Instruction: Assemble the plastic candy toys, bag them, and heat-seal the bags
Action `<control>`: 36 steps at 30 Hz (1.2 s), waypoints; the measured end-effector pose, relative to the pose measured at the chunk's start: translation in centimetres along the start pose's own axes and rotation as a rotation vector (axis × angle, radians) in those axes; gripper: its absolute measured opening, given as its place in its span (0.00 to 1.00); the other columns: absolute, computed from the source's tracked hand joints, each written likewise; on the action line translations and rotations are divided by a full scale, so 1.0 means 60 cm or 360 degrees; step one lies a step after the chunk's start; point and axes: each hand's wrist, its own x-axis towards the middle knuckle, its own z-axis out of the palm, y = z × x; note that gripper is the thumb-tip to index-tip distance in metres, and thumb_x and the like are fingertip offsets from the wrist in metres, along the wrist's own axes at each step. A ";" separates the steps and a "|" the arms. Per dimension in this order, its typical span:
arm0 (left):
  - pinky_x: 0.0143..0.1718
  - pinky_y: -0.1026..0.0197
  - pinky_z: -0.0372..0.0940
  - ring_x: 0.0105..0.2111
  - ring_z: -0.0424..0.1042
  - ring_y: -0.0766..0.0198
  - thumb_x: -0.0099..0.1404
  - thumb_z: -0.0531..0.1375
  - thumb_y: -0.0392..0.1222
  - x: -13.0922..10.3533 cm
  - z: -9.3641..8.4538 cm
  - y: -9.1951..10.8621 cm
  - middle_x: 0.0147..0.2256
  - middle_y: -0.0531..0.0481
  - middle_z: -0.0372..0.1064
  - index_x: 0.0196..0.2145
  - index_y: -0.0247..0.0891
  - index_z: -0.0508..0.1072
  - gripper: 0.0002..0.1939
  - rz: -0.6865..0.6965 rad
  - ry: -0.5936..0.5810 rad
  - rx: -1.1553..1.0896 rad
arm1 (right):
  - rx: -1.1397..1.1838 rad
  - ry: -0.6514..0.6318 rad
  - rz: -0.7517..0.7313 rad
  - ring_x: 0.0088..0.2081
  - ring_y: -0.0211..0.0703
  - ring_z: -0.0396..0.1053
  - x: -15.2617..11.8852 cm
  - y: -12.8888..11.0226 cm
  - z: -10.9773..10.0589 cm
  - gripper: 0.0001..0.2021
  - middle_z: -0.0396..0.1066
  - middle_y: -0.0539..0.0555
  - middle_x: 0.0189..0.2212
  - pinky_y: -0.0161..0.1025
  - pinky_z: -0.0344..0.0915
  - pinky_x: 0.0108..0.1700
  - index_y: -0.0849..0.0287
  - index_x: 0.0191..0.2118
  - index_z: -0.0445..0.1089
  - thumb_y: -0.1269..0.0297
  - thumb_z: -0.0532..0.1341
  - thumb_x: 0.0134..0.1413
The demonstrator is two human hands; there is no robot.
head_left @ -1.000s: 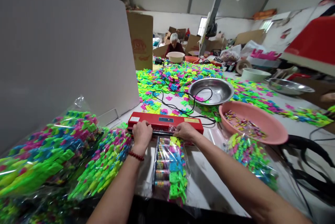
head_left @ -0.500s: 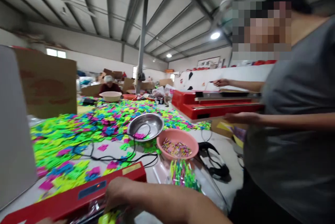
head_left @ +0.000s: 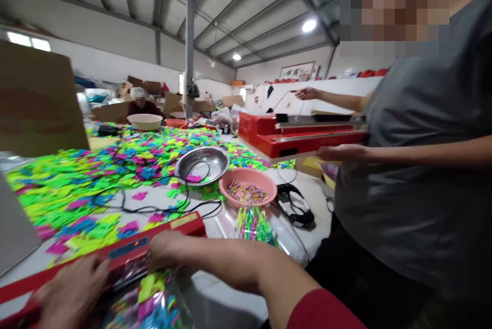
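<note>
A red bag sealer (head_left: 128, 252) with a small lit panel lies before me at the lower left. My left hand (head_left: 73, 288) rests on its left part, fingers stretched over the top. My right hand (head_left: 165, 249) is bent down at the sealer's right part, its fingers closed at the mouth of a clear plastic bag (head_left: 154, 303); the fingertips are partly hidden. Bright yellow, pink and blue plastic pieces fill that bag, which hangs on my side of the sealer. Another clear bag of green and pink pieces (head_left: 255, 226) lies beyond my right forearm.
Loose colored plastic pieces (head_left: 115, 165) spread across the table. A steel bowl (head_left: 202, 165), a pink basin (head_left: 248, 185), black cords and a black strap-like item (head_left: 295, 206) stand nearby. At right a person in grey holds another red sealer (head_left: 300, 137). Someone sits far behind.
The view has tilted down and shifted. My left hand, barely visible before, now shows on the sealer, and more of the filled bag is in sight. My right hand stays at the sealer.
</note>
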 end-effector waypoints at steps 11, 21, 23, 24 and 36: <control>0.46 0.56 0.59 0.38 0.66 0.58 0.66 0.57 0.46 -0.110 -0.091 0.169 0.32 0.48 0.67 0.30 0.38 0.71 0.11 0.0520 0.1316 -0.0239 | 0.0367 0.1257 -0.0298 0.58 0.56 0.64 -0.123 0.006 -0.034 0.35 0.52 0.68 0.65 0.47 0.68 0.54 0.64 0.66 0.53 0.67 0.65 0.55; 0.38 0.60 0.63 0.37 0.71 0.56 0.60 0.64 0.49 -0.294 -0.007 0.109 0.38 0.46 0.72 0.40 0.39 0.72 0.14 -0.0201 0.0753 -0.0701 | 0.0872 0.1712 -0.0200 0.45 0.49 0.73 -0.304 0.045 0.043 0.15 0.76 0.56 0.44 0.45 0.69 0.50 0.56 0.51 0.73 0.61 0.56 0.61; 0.37 0.58 0.62 0.35 0.71 0.54 0.55 0.68 0.46 -0.313 0.020 0.058 0.38 0.43 0.72 0.42 0.38 0.71 0.19 -0.0524 0.0579 -0.0476 | 0.1076 0.1603 0.0214 0.37 0.49 0.74 -0.318 0.080 0.098 0.16 0.77 0.56 0.35 0.43 0.70 0.42 0.57 0.41 0.77 0.50 0.61 0.56; 0.36 0.58 0.61 0.34 0.71 0.52 0.55 0.67 0.44 -0.320 0.033 0.040 0.37 0.42 0.72 0.43 0.37 0.71 0.19 -0.0648 0.0461 -0.0439 | 0.1240 0.1466 0.0351 0.34 0.49 0.73 -0.318 0.094 0.129 0.19 0.76 0.56 0.31 0.42 0.70 0.39 0.58 0.37 0.77 0.46 0.64 0.52; 0.33 0.60 0.57 0.26 0.64 0.57 0.56 0.56 0.34 -0.359 0.047 0.010 0.22 0.50 0.63 0.21 0.42 0.64 0.08 -0.0594 0.0240 -0.0445 | 0.2757 0.0006 0.0350 0.17 0.30 0.55 -0.263 0.040 0.346 0.25 0.67 0.48 0.20 0.28 0.45 0.17 0.60 0.31 0.74 0.44 0.74 0.32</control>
